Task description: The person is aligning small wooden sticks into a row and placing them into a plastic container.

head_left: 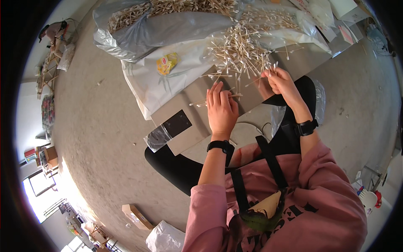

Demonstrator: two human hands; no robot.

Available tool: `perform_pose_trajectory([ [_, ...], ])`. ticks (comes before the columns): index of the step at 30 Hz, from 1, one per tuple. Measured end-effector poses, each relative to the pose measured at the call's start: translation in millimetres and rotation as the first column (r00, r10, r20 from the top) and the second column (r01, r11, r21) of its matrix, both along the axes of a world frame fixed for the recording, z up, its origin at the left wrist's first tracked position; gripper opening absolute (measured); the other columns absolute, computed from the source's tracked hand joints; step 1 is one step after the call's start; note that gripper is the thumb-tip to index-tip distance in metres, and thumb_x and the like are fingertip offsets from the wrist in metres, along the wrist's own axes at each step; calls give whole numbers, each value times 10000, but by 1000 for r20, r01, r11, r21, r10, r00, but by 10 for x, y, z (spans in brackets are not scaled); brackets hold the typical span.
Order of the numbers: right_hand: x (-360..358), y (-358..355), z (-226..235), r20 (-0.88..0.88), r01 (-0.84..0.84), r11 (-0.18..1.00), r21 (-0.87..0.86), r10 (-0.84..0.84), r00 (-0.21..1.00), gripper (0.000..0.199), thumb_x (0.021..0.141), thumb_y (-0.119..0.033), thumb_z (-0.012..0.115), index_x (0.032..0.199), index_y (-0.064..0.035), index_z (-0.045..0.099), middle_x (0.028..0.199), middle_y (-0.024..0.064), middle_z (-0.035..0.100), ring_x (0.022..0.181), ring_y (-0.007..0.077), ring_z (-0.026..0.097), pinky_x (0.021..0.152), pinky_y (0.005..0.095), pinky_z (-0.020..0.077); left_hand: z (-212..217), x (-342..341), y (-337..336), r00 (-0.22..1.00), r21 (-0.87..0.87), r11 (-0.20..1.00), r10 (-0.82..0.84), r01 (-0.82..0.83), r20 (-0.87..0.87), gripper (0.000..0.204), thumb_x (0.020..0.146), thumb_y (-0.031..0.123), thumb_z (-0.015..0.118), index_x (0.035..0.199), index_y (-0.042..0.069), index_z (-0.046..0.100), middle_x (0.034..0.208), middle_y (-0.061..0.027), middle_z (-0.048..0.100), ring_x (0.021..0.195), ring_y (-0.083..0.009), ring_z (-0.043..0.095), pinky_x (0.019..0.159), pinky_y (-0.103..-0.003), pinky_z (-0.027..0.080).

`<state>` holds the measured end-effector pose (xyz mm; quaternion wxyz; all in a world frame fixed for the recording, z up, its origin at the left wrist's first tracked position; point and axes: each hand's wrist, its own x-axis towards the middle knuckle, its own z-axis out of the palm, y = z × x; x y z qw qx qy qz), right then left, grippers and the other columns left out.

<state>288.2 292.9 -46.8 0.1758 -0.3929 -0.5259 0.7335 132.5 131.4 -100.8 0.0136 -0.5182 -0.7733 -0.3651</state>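
Observation:
A loose heap of cotton swabs [241, 50] with pale sticks and white tips lies on a grey-brown board [252, 98] in front of me. My left hand [221, 110] is at the near left side of the heap, back of the hand up. Its fingers curl over a few swabs, whose ends stick out on both sides. My right hand [282, 86] is at the heap's right edge, thumb and fingers pinched round several swabs with white tips showing above the fingers. The palm side of both hands is hidden.
Behind the heap, a grey plastic bag [180, 27] holds many more swabs. White sheeting [140, 84] with a yellow packet [167, 63] lies left. A dark phone-like rectangle [178, 123] with clear plastic [158, 139] is on the board's near left corner. My legs are under the board.

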Motion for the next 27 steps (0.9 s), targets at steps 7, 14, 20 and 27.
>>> perform_pose_trajectory([
  [7, 82, -103, 73, 246, -97, 947, 305, 20, 969, 263, 1022, -262, 539, 1009, -17, 634, 738, -42, 506, 638, 37, 420, 581, 231, 326, -13, -6, -3, 1000, 9, 1000, 7, -7, 9, 241, 801, 46, 584, 1033, 38, 516, 1291, -163, 526, 1269, -378, 467, 1115, -534, 333],
  [14, 509, 69, -255, 288, -147, 772, 618, -48, 956, 281, 1033, -265, 513, 1043, -19, 649, 662, -67, 424, 620, 42, 366, 557, 226, 321, 30, 33, 33, 1000, -1, 1000, 8, -8, -29, 335, 796, 72, 581, 1121, 38, 506, 1297, -170, 531, 1280, -384, 459, 1125, -534, 305],
  [20, 1479, 213, 284, 290, 349, 921, 175, -386, 875, 309, 1020, -317, 533, 924, -40, 630, 608, -73, 387, 493, 38, 349, 454, 222, 274, 62, -2, 4, 997, -3, 1000, -15, 15, -81, 331, 783, 39, 600, 1106, 23, 532, 1247, -203, 538, 1215, -406, 481, 1073, -536, 337],
  [27, 3205, -162, -712, 428, 705, 702, 100, -670, 606, 192, 978, -249, 552, 921, -91, 646, 672, -38, 526, 531, 71, 481, 498, 229, 400, 50, 45, 0, 992, -62, 997, -46, 39, -117, 347, 844, 109, 573, 1180, 43, 516, 1347, -179, 509, 1318, -382, 435, 1123, -581, 282],
])
